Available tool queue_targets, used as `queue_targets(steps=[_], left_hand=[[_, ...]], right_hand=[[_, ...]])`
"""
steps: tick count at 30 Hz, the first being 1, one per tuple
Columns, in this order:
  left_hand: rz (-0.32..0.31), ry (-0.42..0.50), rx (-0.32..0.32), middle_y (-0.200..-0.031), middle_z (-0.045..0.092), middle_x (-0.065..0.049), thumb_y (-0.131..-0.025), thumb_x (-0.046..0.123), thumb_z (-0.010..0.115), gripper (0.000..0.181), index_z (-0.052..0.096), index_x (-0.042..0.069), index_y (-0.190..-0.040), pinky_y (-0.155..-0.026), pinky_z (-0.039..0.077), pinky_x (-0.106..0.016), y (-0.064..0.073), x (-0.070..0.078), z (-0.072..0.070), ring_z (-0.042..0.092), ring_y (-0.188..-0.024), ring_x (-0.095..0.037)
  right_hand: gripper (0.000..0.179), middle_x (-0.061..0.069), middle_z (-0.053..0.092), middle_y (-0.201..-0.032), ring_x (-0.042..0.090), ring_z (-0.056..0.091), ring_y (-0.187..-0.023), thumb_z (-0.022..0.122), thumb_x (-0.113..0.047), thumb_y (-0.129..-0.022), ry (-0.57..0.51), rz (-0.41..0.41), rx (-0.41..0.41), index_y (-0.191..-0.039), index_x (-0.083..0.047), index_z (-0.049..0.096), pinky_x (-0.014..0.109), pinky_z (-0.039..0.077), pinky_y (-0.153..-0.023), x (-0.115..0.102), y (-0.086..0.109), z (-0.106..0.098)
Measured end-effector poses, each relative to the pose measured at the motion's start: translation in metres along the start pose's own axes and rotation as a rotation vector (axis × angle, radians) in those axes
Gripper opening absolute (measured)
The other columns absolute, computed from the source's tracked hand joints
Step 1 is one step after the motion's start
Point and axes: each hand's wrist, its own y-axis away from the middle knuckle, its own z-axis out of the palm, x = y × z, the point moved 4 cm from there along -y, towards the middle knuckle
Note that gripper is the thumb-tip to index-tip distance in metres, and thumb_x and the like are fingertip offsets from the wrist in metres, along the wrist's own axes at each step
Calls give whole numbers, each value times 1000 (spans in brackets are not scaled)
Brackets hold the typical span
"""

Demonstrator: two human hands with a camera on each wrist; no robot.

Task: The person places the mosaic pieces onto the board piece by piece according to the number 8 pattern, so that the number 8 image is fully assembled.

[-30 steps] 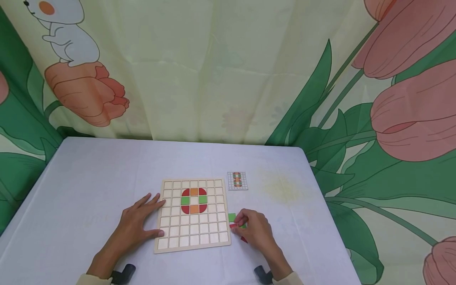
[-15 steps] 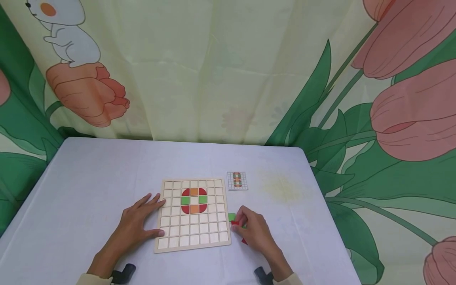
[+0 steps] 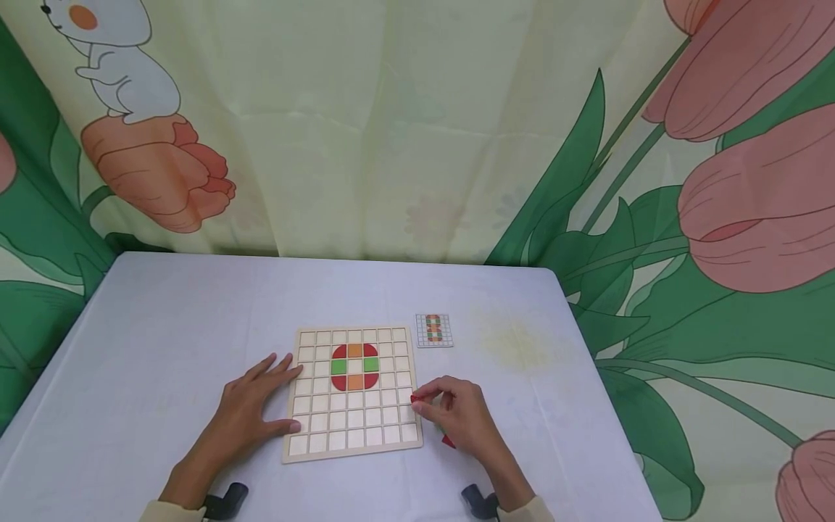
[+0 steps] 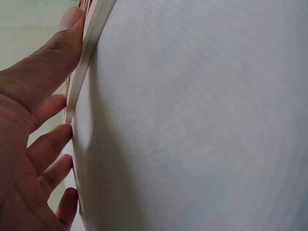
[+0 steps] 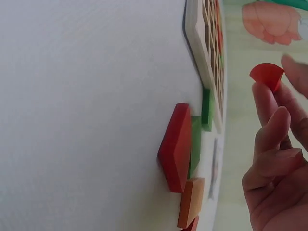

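Note:
A wooden grid board (image 3: 335,420) lies on the table, with red, orange and green tiles (image 3: 355,351) set as a ring in its upper middle. Along its left edge rests my left hand (image 3: 251,406), thumb and fingers spread; the left wrist view shows the thumb on the rim. My right hand (image 3: 459,413) pinches a red quarter-round tile (image 5: 267,76) between thumb and fingertips, raised at the board's right edge. Below that hand, loose pieces lie beside the board: a red block (image 5: 175,147), green tiles (image 5: 207,108) and an orange block (image 5: 191,202), mostly hidden in the head view.
A small pattern card (image 3: 434,330) lies just past the board's upper right corner. White cloth covers the table (image 3: 196,312), and a printed curtain (image 3: 326,145) hangs behind it.
My right hand has lifted the red tile from beside the loose pieces and shifted left and slightly away from me, up to the board's right edge. My left hand stays put.

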Motion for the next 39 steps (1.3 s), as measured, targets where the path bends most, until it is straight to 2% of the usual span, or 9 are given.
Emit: queue_targets(steps=[4, 10, 16, 22, 26, 30, 36, 39], left_hand=[[9, 4, -1, -168, 46, -11, -66, 40, 100, 100, 57, 21, -154, -110, 33, -67, 0, 0, -1, 30, -159, -42], [10, 1, 2, -167, 46, -11, -66, 40, 100, 100, 57, 21, -154, -110, 33, -67, 0, 0, 0, 31, -159, -41], [-6, 0, -4, -168, 46, -10, -65, 41, 100, 101, 57, 22, -155, -111, 33, -68, 0, -1, 1, 30, -159, -41], [-2, 1, 2, -168, 46, -10, -65, 41, 101, 101, 57, 22, -155, -111, 32, -67, -1, -1, 1, 30, -159, -41], [6, -2, 9, -167, 46, -11, -64, 40, 101, 102, 57, 21, -155, -109, 33, -67, -1, -1, 1, 31, -159, -41], [6, -2, 8, -167, 46, -12, -65, 40, 101, 102, 57, 21, -155, -110, 33, -67, -1, 0, 1, 30, -159, -41], [-12, 3, -8, -168, 45, -11, -65, 40, 101, 102, 56, 22, -155, -112, 32, -68, -2, 0, 0, 29, -160, -41], [-18, 4, -16, -169, 45, -10, -66, 40, 100, 102, 56, 22, -156, -112, 31, -68, -2, 0, 1, 28, -160, -41]], right_hand=[[25, -15, 73, -90, 10, 51, -57, 94, -25, -82, -38, -10, 5, -100, -35, 81, 22, 40, -47, -5, -1, 1], [7, -14, 75, -84, 8, 53, -61, 83, -33, -94, -40, -45, 28, -99, -30, 81, 21, 41, -51, -10, -5, 5], [4, -5, 81, -85, 7, 53, -60, 75, -29, -101, -148, -30, -16, -101, -26, 75, 19, 40, -54, -13, -9, 15], [5, -4, 79, -88, 14, 63, -68, 77, -31, -100, -160, 0, -13, -101, -27, 74, 21, 46, -60, -18, -12, 25], [6, 0, 76, -89, 14, 61, -69, 75, -33, -101, -157, 18, -21, -103, -28, 73, 20, 48, -59, -23, -15, 33], [8, 2, 77, -90, 12, 60, -66, 73, -30, -102, -193, 21, -46, -107, -24, 71, 20, 51, -59, -27, -18, 42], [7, -7, 77, -85, 6, 53, -62, 79, -26, -98, -206, 3, -77, -103, -23, 74, 17, 43, -56, -36, -22, 55], [9, -10, 75, -83, 6, 53, -61, 84, -25, -93, -192, -3, -86, -97, -23, 76, 17, 43, -56, -40, -24, 60]])
